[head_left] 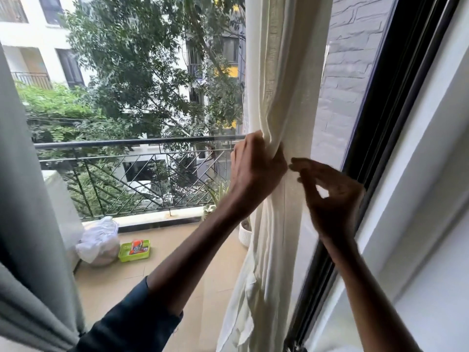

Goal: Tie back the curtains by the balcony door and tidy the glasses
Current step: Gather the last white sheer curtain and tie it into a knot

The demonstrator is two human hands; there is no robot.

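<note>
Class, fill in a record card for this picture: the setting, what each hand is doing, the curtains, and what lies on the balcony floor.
Setting: indoors at a glass balcony door with a black frame; railing outside.
Left hand: grips the cream curtain, bunched into a gather.
Right hand: fingers curled beside the gather, blurred; contact unclear.
Curtains: cream one not yet tied; grey curtain hangs at the left edge.
Balcony floor: white bag, green tray holding an orange packet, white ribbed planter.
</note>
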